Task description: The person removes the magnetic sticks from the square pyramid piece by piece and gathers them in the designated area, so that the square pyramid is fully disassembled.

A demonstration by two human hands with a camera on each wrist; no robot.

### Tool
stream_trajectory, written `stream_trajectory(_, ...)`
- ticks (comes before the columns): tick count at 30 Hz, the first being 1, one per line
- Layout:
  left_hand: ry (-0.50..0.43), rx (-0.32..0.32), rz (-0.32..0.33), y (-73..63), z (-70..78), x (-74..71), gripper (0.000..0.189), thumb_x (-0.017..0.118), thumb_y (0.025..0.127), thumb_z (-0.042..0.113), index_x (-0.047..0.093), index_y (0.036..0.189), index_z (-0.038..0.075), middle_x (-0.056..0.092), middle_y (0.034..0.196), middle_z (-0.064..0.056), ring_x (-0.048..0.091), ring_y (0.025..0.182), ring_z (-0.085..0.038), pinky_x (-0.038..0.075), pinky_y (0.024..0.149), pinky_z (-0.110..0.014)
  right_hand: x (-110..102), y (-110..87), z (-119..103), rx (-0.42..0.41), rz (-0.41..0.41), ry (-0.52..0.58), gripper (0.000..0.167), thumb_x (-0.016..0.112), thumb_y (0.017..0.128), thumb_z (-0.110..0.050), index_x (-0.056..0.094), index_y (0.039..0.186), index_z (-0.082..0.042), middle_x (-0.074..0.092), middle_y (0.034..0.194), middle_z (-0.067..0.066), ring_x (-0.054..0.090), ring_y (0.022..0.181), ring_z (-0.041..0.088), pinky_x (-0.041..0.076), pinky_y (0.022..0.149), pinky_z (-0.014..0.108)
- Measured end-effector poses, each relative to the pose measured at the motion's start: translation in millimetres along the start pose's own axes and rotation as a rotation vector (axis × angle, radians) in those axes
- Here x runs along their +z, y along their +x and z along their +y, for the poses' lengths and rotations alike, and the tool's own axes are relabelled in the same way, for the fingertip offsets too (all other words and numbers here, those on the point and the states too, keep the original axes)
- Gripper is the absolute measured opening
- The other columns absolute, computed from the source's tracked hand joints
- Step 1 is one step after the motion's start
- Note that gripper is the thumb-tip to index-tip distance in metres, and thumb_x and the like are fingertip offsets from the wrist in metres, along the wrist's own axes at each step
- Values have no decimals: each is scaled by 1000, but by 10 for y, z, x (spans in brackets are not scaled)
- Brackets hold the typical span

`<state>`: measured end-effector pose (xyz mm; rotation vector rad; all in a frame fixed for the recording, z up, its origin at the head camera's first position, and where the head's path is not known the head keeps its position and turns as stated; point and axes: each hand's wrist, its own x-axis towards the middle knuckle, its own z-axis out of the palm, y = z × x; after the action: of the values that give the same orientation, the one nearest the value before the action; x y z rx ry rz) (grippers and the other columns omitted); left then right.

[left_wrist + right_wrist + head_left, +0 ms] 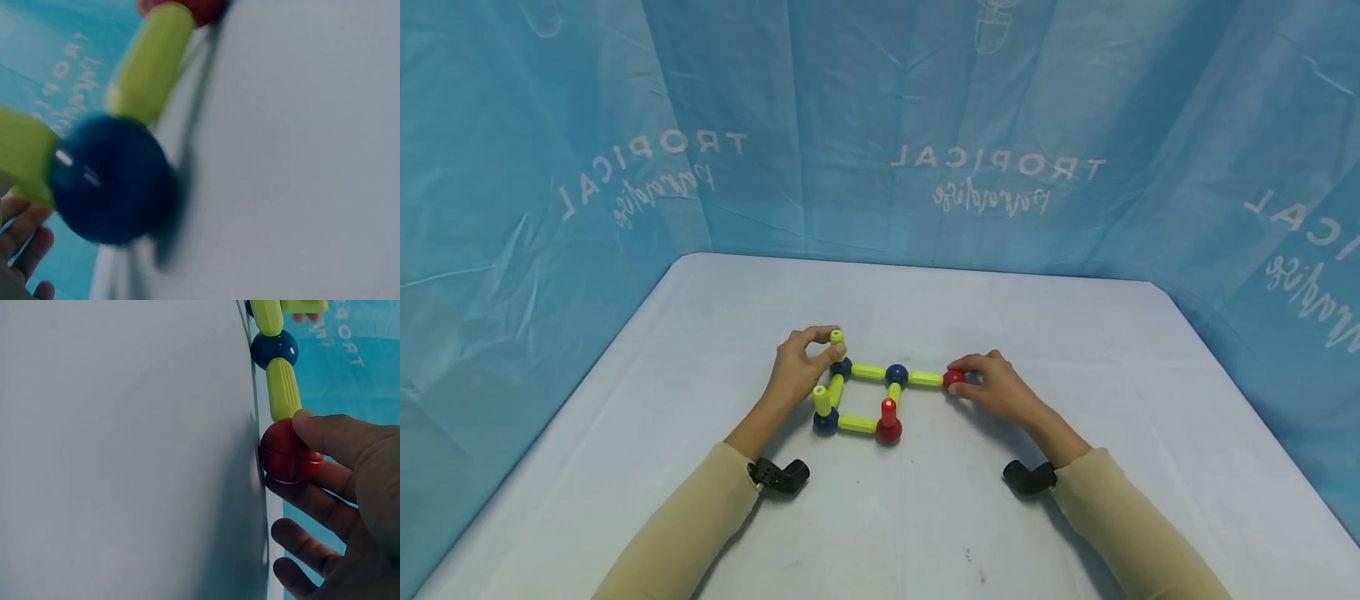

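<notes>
Yellow-green rods and balls form a four-sided frame on the white table. My left hand [794, 365] pinches an upright yellow-green rod [837, 337] above the back-left blue ball [842, 368]. With thumb and fingers, my right hand [997, 388] grips a red ball [284, 450] at the end of a yellow-green rod [925, 379]. That rod runs right from the back-right blue ball [897, 375]. A second upright rod [822, 400] stands on the front-left blue ball [825, 421]. At the front-right corner, a red rod [889, 412] rises from another red ball [889, 431].
The white-covered table [1075, 333] extends around the frame. Blue printed sheeting [865, 100] hangs behind and at both sides. Black wrist-worn devices [781, 476] sit at both sleeve cuffs, close over the table.
</notes>
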<state>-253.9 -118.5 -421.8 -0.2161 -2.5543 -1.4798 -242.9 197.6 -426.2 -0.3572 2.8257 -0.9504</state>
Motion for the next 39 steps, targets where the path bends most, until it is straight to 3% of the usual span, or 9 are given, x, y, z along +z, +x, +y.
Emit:
stream_trajectory(5, -12, 131, 109, -18, 255, -114, 34, 60, 92, 30, 61, 121, 13, 64, 119, -6, 50, 115, -22, 38, 97, -49, 45, 14, -77, 0, -1, -2, 37, 70, 84, -30, 64, 119, -18, 61, 114, 2, 43, 104, 22, 39, 75, 30)
stream_trajectory(8, -22, 222, 123, -31, 506, -125, 31, 60, 92, 25, 62, 120, 13, 65, 119, -5, 50, 113, -22, 38, 96, -47, 75, 18, -107, -2, 0, -3, 37, 70, 84, -29, 64, 119, -18, 61, 113, 2, 43, 104, 22, 39, 73, 29)
stream_trajectory(11, -21, 273, 72, -42, 737, -57, 29, 60, 92, 20, 62, 120, 12, 65, 118, -5, 50, 114, -22, 38, 98, -46, 100, 25, -136, -2, 5, -4, 37, 70, 84, -29, 64, 118, -19, 61, 112, 1, 43, 103, 22, 40, 72, 29)
stream_trajectory(15, 40, 233, -56, -29, 888, 124, 31, 60, 92, 21, 61, 122, 14, 65, 120, -3, 50, 116, -21, 40, 98, -45, 132, 30, -166, -7, 12, -11, 37, 71, 83, -30, 65, 117, -19, 61, 110, 1, 44, 102, 22, 39, 73, 30)
stream_trajectory(21, 84, 75, -242, 64, 832, 396, 32, 60, 92, 27, 61, 123, 18, 63, 125, 0, 48, 121, -20, 44, 96, -43, 151, 31, -190, -23, 25, -19, 37, 71, 83, -31, 65, 117, -18, 63, 110, 1, 45, 101, 21, 39, 73, 31)
stream_trajectory(29, 124, -109, -372, 135, 562, 599, 33, 63, 90, 27, 63, 120, 16, 65, 122, -3, 52, 122, -25, 46, 97, -41, 144, 30, -187, -48, 39, -35, 36, 70, 83, -33, 66, 116, -18, 65, 110, 0, 46, 98, 21, 37, 73, 30)
stream_trajectory(33, 214, -105, -423, 126, 490, 616, 32, 66, 88, 28, 66, 117, 17, 68, 113, -1, 57, 113, -21, 42, 98, -41, 151, 39, -200, -52, 40, -38, 36, 70, 84, -32, 65, 117, -19, 65, 111, -1, 46, 100, 21, 38, 74, 31)
stream_trajectory(39, 362, -18, -465, 137, 419, 627, 30, 69, 85, 29, 68, 113, 18, 70, 108, 3, 57, 112, -19, 28, 106, -46, 180, 60, -218, -61, 41, -32, 37, 70, 84, -32, 65, 117, -18, 65, 111, 0, 45, 99, 22, 37, 73, 30)
